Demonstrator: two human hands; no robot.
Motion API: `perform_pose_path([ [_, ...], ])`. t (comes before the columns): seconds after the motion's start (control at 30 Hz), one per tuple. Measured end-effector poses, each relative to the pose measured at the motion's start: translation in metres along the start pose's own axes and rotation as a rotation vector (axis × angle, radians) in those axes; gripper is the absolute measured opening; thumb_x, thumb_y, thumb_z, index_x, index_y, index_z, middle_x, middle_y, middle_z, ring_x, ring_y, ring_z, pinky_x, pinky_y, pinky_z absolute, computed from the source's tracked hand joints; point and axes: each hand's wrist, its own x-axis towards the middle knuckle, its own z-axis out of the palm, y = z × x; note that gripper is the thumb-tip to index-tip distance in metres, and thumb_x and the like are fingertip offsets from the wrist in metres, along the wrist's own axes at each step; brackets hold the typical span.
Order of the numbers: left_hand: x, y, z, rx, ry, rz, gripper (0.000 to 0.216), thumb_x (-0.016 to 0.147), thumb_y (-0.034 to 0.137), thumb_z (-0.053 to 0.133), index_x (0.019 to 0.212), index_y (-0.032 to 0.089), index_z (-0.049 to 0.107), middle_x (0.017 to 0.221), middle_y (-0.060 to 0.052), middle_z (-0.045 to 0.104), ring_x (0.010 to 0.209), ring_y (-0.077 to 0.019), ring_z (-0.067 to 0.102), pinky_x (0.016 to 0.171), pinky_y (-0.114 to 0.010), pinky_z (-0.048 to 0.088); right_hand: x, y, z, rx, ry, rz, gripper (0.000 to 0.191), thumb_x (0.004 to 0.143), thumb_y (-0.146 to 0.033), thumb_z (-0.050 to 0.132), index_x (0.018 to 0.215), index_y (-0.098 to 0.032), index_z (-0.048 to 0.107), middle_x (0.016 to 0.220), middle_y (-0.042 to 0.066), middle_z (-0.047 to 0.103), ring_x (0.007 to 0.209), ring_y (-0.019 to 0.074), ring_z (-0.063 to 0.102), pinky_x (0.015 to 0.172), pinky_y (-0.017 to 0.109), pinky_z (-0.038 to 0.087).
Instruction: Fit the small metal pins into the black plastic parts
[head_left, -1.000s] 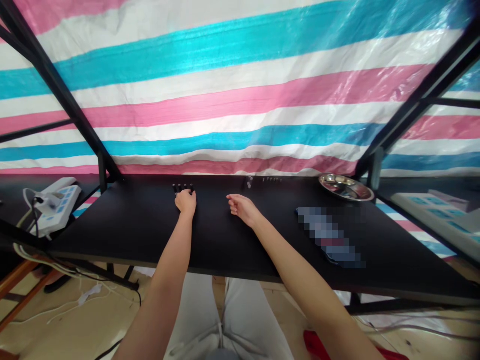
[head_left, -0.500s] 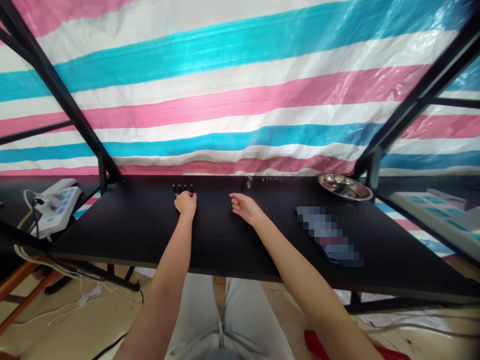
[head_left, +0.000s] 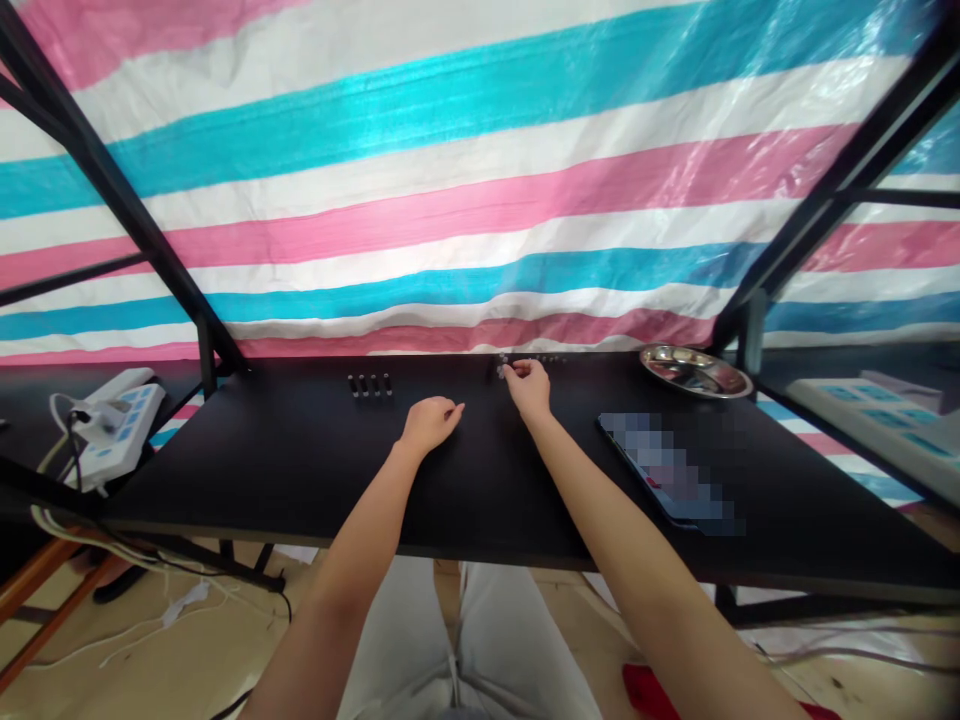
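Observation:
Several small black cylinders with pale tops stand upright in a short row on the left part of the black table. My left hand rests to the right of them, away from the row. Its fingers are curled in, its thumb points right, and nothing shows in it. Near the table's back edge, my right hand has thumb and forefinger pinched together at a small cluster of clear pieces. The fingertips seem to be on one small clear piece. More tiny pieces lie just behind that hand, partly hidden.
A shiny round metal plate sits at the back right of the black table. In front of it lies a phone-like flat slab, its face pixelated. Dark frame posts flank both sides, and a white power strip is on the left.
My left hand has left the black cylinders and moved right, toward the middle. My right hand has reached forward and right to the clear pieces, its fingers now pinched there.

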Motion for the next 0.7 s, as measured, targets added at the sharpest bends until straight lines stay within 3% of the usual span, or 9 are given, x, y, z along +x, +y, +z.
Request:
perform_pose_path([
  [0.23,-0.002,-0.007,-0.001,-0.017,0.028,-0.032,0.043,0.087,0.039,0.035,0.059,0.017,0.059,0.061,-0.003,0.054,0.057,-0.0121,0.045,0.055,-0.024,0.028,0.015,-0.005,0.013,-0.261,-0.019,-0.001,0.026,0.066,-0.036,0.059,0.082,-0.016,0.058,0.081,0.008,0.060,0.076,0.0203,0.055,0.071,0.033,0.042],
  [0.7,-0.004,-0.004,-0.003,-0.024,0.039,-0.044,0.042,0.087,0.038,0.036,0.058,0.017,0.059,0.061,-0.002,0.054,0.056,-0.0116,0.045,0.055,-0.025,0.028,0.017,0.003,0.015,-0.342,-0.111,0.046,0.022,0.068,-0.034,0.058,0.081,-0.017,0.060,0.081,0.007,0.060,0.073,0.0194,0.055,0.068,0.031,0.041],
])
